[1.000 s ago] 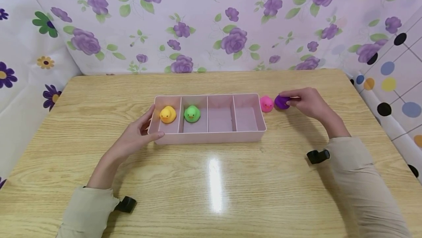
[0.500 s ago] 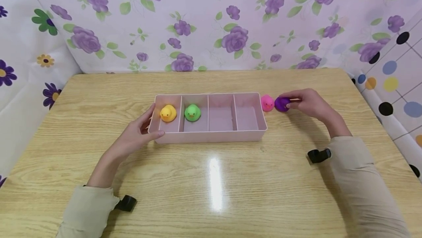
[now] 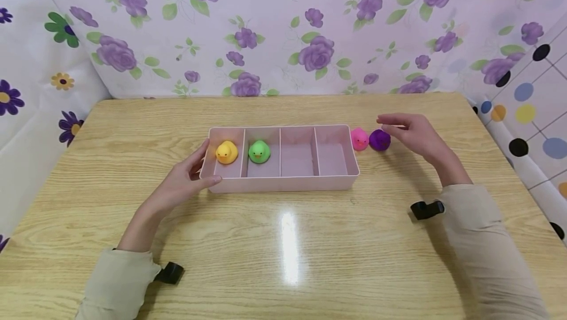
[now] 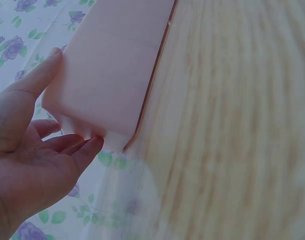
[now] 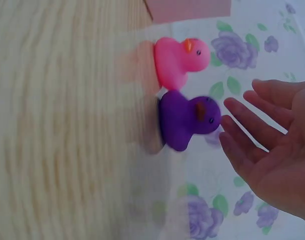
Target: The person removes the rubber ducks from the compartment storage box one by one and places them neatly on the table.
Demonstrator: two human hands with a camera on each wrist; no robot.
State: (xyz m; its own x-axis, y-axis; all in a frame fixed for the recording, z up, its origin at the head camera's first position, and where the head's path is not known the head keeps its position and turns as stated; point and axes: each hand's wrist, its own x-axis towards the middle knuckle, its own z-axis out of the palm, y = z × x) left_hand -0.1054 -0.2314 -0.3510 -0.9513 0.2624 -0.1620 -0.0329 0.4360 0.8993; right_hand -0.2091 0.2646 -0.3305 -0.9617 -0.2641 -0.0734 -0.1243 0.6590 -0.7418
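Note:
A pale pink divided box [image 3: 283,184] lies lengthwise on the table. My left hand [image 3: 183,177] holds its left end, with the thumb on the front wall and the other fingers against the end wall [image 4: 107,75]. In the leftmost compartment sits a yellow rubber duck [image 3: 227,153], and a green rubber duck [image 3: 259,153] occupies the one beside it. Just past the box's right end stand a pink rubber duck [image 3: 360,140] and a purple rubber duck [image 3: 379,141], side by side. My right hand [image 5: 277,135] hovers by the purple duck's head with fingers loosely extended, holding nothing.
The wooden table [image 3: 248,241] reaches back to a purple-flowered cloth [image 3: 274,29]. A dotted cloth [image 3: 540,103] borders the right side, and another flowered cloth [image 3: 31,88] the left. The two right compartments [image 3: 297,160] of the box hold no duck.
My right hand has let go of the purple duck and lifted slightly away from it. The purple duck now stands next to the pink one. The left hand keeps its hold on the box.

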